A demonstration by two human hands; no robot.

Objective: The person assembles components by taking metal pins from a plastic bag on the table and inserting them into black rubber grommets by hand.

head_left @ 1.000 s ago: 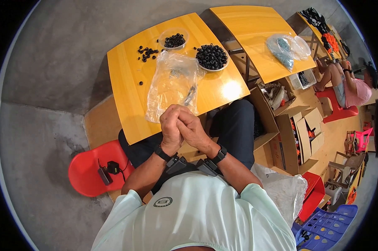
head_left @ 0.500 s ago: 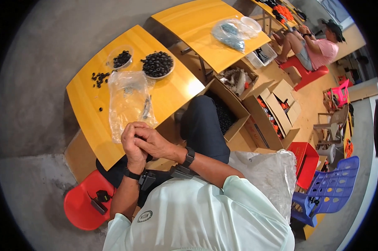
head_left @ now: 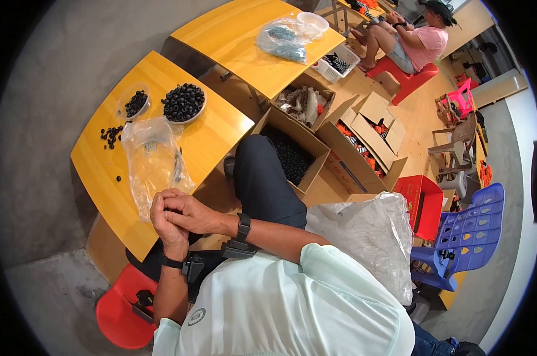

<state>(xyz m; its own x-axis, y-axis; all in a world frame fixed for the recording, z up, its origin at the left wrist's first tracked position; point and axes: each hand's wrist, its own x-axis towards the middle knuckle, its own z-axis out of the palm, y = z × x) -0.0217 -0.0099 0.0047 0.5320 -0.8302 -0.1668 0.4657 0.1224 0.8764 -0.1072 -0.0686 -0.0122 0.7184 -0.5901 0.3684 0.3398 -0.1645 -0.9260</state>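
My left hand (head_left: pixel 168 224) and my right hand (head_left: pixel 192 213) are closed together at the near edge of the yellow table (head_left: pixel 96 172). A small dark spot shows between the fingers, too little to name. Just beyond them lies a clear plastic bag (head_left: pixel 142 178) with a few small pieces in it. Behind the bag, a bowl is heaped with small black ring-shaped parts (head_left: pixel 183 102). A shallower clear container to its left holds fewer black parts (head_left: pixel 136 103). Several loose black pieces (head_left: pixel 110 137) lie on the tabletop, with a single one nearer me.
Right of my leg stands an open carton (head_left: pixel 311 163) of black parts; cartons with orange and black items (head_left: pixel 363 148) stand beyond. A second yellow table (head_left: pixel 221 41) bears a bag of bluish pieces (head_left: pixel 286 44). A person (head_left: pixel 423 44) sits at far right. A blue chair (head_left: pixel 470 228) stands right.
The whole view has shifted, so the tables and cartons sit further left. My hands stay clasped together at the table edge with little visible movement.
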